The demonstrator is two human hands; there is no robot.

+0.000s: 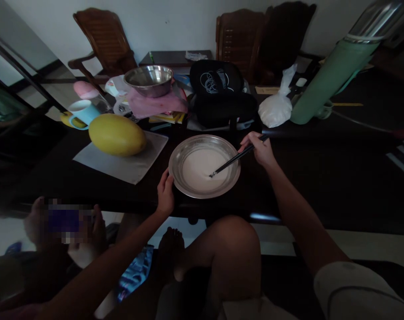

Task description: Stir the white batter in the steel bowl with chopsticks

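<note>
A wide metal bowl (pixel 233 180) sits near the front edge of the dark table, partly filled with a pale, milky liquid (pixel 202 166). My left hand (pixel 165 191) grips the bowl's left rim, fingers at its outer side. In my right hand (pixel 257 149), above the bowl's right rim, is a pair of dark chopsticks (pixel 237 157). They slant down to the left, and their tips dip into the liquid. Whitish residue clings near the tips.
A yellow melon (pixel 117 134) lies on a pale sheet (pixel 128 171), beside a light-blue mug (pixel 85 111). Behind the bowl are a smaller metal bowl (pixel 148 82), an open black case (pixel 222 104), a tied bag of white powder (pixel 275 109) and a green thermos (pixel 331 82). Another person's hands (pixel 89 240) are at lower left.
</note>
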